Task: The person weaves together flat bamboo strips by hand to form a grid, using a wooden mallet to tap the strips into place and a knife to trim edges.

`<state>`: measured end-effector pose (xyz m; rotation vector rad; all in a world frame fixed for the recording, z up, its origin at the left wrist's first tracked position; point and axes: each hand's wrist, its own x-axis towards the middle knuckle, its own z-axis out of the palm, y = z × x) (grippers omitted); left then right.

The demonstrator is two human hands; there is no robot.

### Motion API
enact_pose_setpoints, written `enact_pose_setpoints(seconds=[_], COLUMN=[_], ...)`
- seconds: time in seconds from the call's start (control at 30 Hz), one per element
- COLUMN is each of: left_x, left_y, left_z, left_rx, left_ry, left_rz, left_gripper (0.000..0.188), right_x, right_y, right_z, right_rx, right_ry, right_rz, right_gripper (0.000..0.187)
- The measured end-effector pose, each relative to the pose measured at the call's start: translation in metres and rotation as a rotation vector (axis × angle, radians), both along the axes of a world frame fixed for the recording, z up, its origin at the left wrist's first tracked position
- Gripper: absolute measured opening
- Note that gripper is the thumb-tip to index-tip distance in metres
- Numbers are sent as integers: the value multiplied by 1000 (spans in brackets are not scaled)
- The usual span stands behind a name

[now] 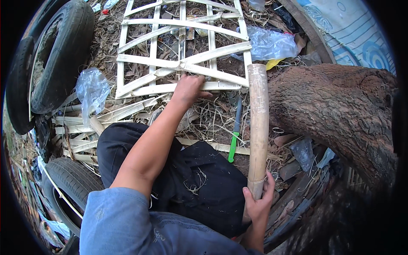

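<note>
A lattice of pale split-bamboo strips (149, 58), with straight uprights and crossing slats, lies on the ground ahead of me. My left hand (190, 88) is at its lower middle, fingers curled at the strips near the crossing and thumb sticking out to the right; the fingertips are partly hidden. A thick bamboo pole (258, 127) stands along the lattice's lower right corner, its upper end beside that corner. My right hand (259, 202) is wrapped round the pole near its lower end. Between lattice and pole lies a knife (233, 144) with a green handle and grey blade.
A rough tree trunk (335, 110) bulks at right. Old tyres (70, 55) stand at far left, with another tyre (72, 182) lower down. Loose bamboo strips (123, 111) lie left of my knee. Clear plastic bags (92, 89) and dry leaves litter the ground.
</note>
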<state>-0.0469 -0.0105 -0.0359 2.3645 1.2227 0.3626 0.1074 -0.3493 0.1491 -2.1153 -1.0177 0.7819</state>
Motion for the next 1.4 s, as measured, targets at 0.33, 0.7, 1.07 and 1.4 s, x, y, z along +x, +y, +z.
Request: enact_pose_setpoints(seconds=[0.33,0.7,1.07,1.4], left_x=[19,23,20,23], left_y=[-4,5,7,7], left_z=[4,13,12,9], left_rx=[-82,-237,-208,-203], left_ry=[-34,80,195,180], left_rz=[-11,27,-74,-76], left_gripper=[51,59,58,58], right_x=[12,29,45,40], right_y=[32,46,40,38], right_z=[-4,-15,3,12], right_rx=[-55,-169,-152,-224], right_ry=[-47,-100,-219,-354], right_rz=[-19,117,264,376], right_gripper=[74,70,70,66])
